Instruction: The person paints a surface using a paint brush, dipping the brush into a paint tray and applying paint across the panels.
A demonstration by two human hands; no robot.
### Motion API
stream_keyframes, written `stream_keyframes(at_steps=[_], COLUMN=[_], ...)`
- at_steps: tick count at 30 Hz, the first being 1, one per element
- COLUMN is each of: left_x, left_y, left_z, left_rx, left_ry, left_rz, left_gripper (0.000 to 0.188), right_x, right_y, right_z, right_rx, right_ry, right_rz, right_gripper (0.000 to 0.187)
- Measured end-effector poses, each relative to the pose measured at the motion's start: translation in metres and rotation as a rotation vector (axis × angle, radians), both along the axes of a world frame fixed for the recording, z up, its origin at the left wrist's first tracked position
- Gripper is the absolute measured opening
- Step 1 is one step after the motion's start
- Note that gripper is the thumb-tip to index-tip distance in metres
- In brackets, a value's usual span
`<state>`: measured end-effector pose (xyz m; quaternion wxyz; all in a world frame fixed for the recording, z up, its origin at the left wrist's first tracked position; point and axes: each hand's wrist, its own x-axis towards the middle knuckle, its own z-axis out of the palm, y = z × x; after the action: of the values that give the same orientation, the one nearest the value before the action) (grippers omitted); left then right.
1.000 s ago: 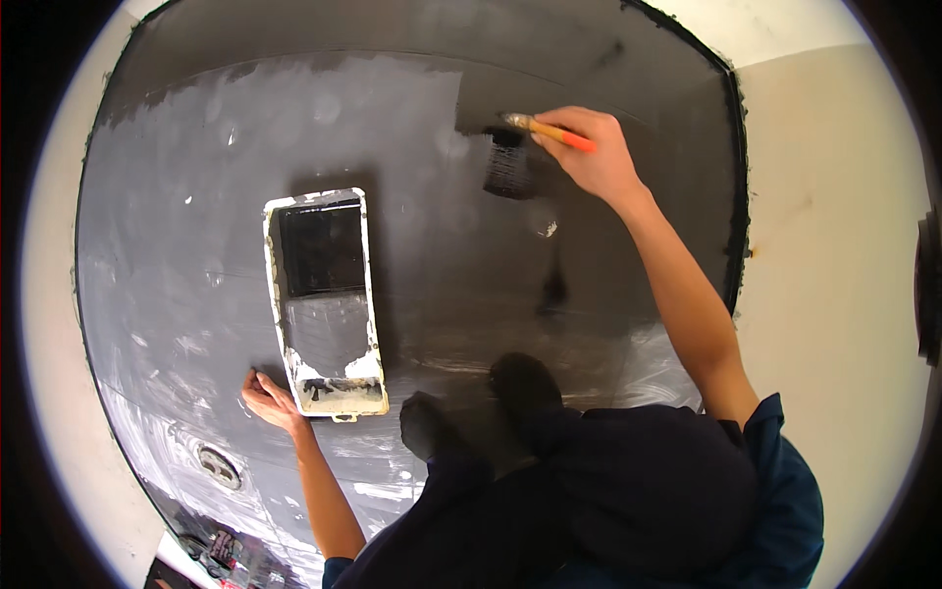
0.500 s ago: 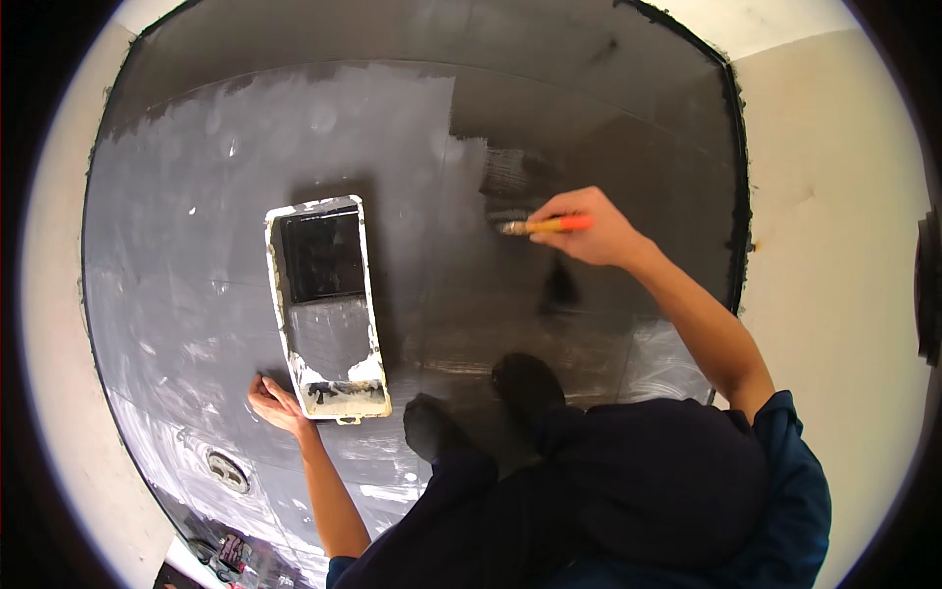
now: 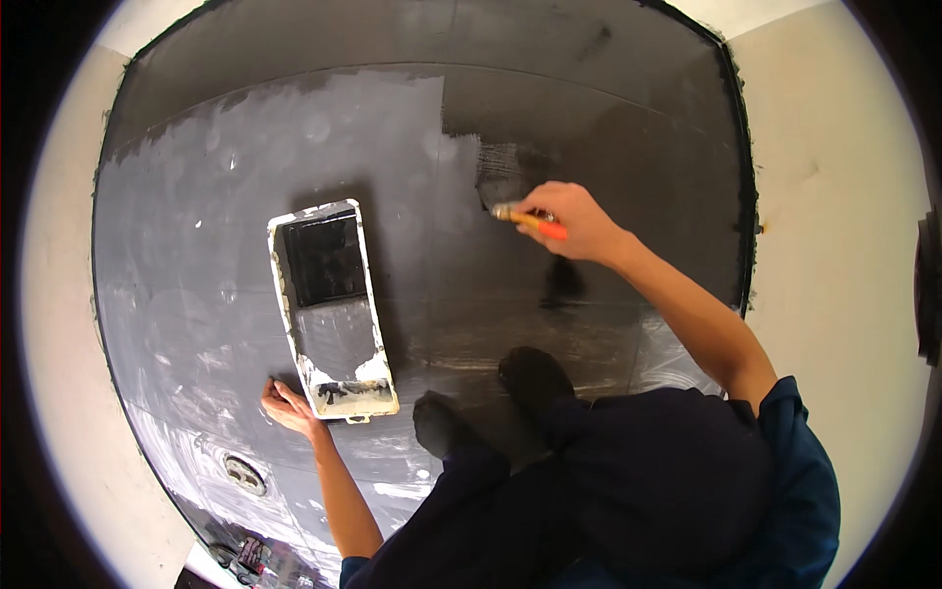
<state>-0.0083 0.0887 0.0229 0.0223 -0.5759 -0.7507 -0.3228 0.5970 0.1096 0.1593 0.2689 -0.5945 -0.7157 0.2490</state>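
My right hand (image 3: 579, 222) is closed around a paintbrush (image 3: 551, 231) with a yellow and orange handle. Its bristle end points left, at the edge of a dark painted patch (image 3: 500, 169) on the grey floor. A long paint tray (image 3: 382, 346) with a paint-smeared white rim lies left of centre. Black paint (image 3: 327, 260) fills its far part. Beside the tray's near left corner is my left hand (image 3: 290, 405), its fingers loosely stretched and holding nothing. Whether it touches the tray or the floor I cannot tell.
My dark-socked feet (image 3: 535, 381) stand on the floor, right of the tray. A round floor drain (image 3: 244, 475) sits at the lower left, near a cluttered pile of small things (image 3: 253, 558). Pale walls (image 3: 834, 196) border the floor, with black paint along their lower edges.
My right hand and the paintbrush have moved slightly left and away from me, and the handle has tilted. My left hand stays beside the tray. The view has shifted a little.
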Motion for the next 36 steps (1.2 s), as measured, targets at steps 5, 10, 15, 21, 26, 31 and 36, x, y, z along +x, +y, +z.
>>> stream_keyframes(at_steps=[5, 10, 15, 21, 26, 31, 36], left_x=[0.005, 0.005, 0.002, -0.003, -0.002, 0.006, 0.004], left_y=[-0.001, 0.0, 0.001, -0.001, -0.004, -0.002, -0.002], left_z=[0.004, 0.003, 0.002, 0.0, 0.003, 0.005, 0.003], left_rx=[-0.079, -0.097, -0.104, -0.08, -0.095, -0.116, -0.093], left_ry=[0.009, 0.011, 0.005, 0.025, 0.03, 0.009, 0.003], left_rz=[0.026, 0.027, 0.036, 0.035, 0.049, 0.058, 0.065], left_gripper=[0.038, 0.038, 0.037, 0.039, 0.04, 0.043, 0.042], right_x=[-0.002, 0.02, 0.013, -0.037, -0.079, -0.048, -0.014], right_y=[-0.017, 0.053, 0.123, 0.074, 0.013, 0.047, 0.094], right_z=[0.027, 0.041, 0.014, -0.02, -0.003, 0.034, 0.025], right_rx=[-0.394, -0.12, 0.19, 0.146, -0.068, -0.137, -0.168], right_ry=[0.324, 0.314, 0.133, 0.082, 0.22, 0.606, 0.67], right_rz=[-0.04, -0.223, -0.134, 0.084, 0.168, -0.217, -0.506], right_gripper=[0.018, 0.014, 0.011, 0.009, 0.012, 0.017, 0.025])
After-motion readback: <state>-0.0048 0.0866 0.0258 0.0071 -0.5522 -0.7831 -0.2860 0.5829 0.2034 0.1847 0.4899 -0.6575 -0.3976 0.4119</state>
